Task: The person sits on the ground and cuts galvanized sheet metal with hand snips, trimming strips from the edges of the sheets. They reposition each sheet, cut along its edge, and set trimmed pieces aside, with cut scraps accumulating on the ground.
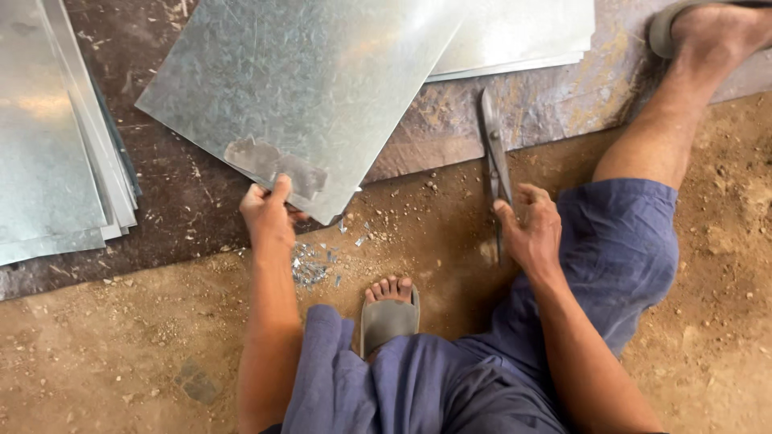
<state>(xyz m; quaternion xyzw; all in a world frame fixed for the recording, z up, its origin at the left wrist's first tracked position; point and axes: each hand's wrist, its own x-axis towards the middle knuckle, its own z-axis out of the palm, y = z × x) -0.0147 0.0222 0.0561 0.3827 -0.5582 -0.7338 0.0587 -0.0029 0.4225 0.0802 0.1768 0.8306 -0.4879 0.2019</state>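
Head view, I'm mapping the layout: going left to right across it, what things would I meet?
Stack of grey galvanized metal sheets → left hand gripping the large tilted galvanized sheet → small metal offcuts on the dirt → long grey tin snips → right hand on the snips' handles.

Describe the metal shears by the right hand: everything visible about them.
The metal shears are long, dull grey and worn, apparently steel. Their narrow blades look closed and point away from the person, lying across the edge of a dark mat onto the dirt floor. The right hand covers the handle end, fingers bent around it, so the handles' shape is hidden. The shears lie right of the galvanized sheet that the left hand grips, not touching it.
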